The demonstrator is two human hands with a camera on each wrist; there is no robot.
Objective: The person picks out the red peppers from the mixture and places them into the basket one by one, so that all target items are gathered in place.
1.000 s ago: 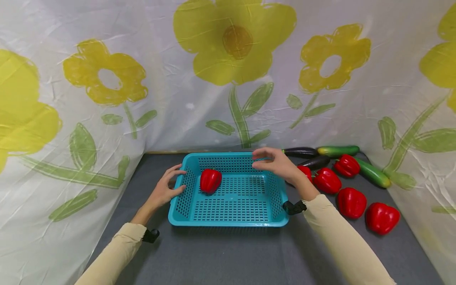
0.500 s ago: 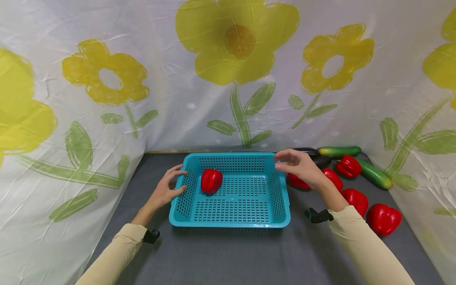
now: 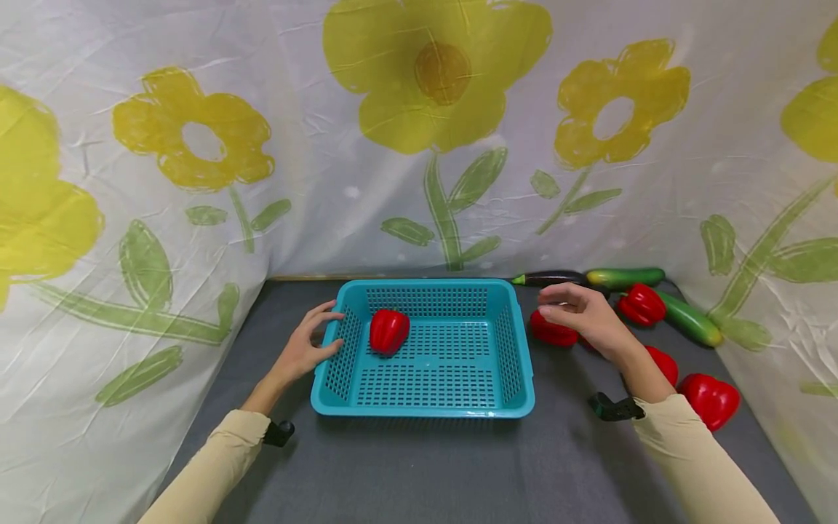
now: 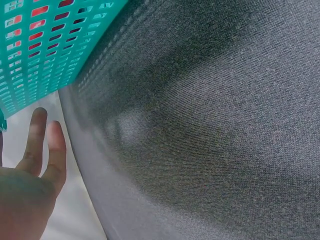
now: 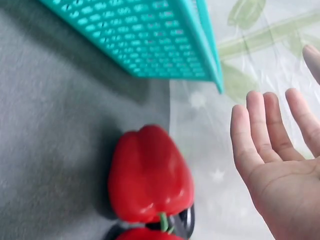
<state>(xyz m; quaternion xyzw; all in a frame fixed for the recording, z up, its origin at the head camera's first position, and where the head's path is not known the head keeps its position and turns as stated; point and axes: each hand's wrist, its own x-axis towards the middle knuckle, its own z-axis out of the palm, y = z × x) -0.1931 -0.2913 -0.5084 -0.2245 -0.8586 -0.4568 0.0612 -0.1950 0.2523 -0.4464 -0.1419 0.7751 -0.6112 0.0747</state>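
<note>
A turquoise plastic basket stands on the dark grey cloth, with one red bell pepper at its left inside. At the basket's left rim is my left hand, its fingers loosely spread; whether they touch the rim I cannot tell. In the left wrist view, two straight fingers show beside the perforated wall. My right hand hovers, holding nothing, over the vegetables right of the basket. Nearest to it lies a red bell pepper; the right wrist view shows this bell pepper below the relaxed fingers, apart from them.
More red bell peppers lie to the right, including one at the back and one at the front. Behind them are an eggplant, a cucumber and a second cucumber. A flowered curtain encloses the table.
My right hand has moved right, from over the basket's right side to above the bell peppers beside it. My left hand and the bell pepper in the basket have stayed in place.
</note>
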